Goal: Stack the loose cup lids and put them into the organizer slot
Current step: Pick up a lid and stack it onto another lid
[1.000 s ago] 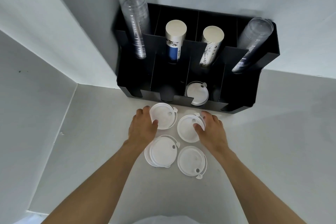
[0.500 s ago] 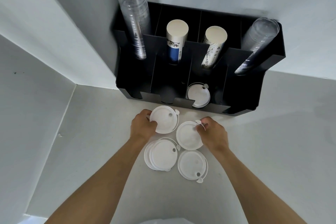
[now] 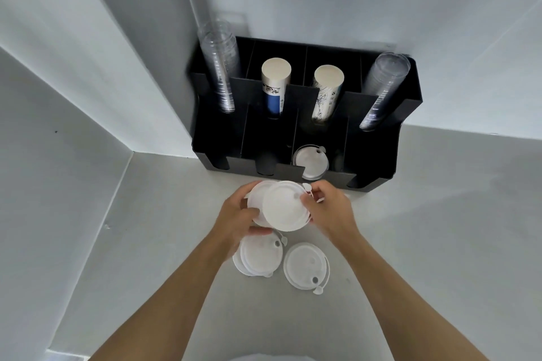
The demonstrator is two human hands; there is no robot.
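Note:
My left hand [image 3: 238, 218] grips a white cup lid [image 3: 258, 195] lifted off the counter. My right hand [image 3: 328, 208] holds a second white lid [image 3: 283, 205] that overlaps the first one from the right. Below my hands, a small pile of white lids [image 3: 258, 255] lies on the counter, with a single lid [image 3: 305, 265] beside it on the right. The black organizer [image 3: 378, 155] stands against the wall beyond my hands. Its third front slot holds white lids [image 3: 311, 161].
Two stacks of clear plastic cups [image 3: 220, 67] [image 3: 384, 88] and two stacks of paper cups [image 3: 274, 82] [image 3: 325, 91] lean in the organizer's back compartments. White walls close in at the left and behind. The grey counter [image 3: 440, 243] stretches to the right.
Both hands have picked their lids up off the counter and brought them together, so the right lid now overlaps the left one.

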